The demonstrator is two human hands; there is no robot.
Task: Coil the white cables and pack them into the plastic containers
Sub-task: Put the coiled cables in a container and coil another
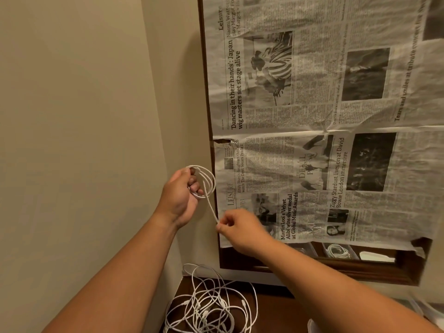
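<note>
Head view: left hand (179, 199) grips the cable coil (209, 180), its tail (211, 207) slanting down-right into pinching fingers (224, 223) of the right hand (242, 233).

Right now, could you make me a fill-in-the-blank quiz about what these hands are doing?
1. The left hand holds a white cable wound into a ____.
2. The right hand pinches that cable's loose ____.
3. The wall frame is covered with ____.
Missing words: coil; end; newspaper.
</note>
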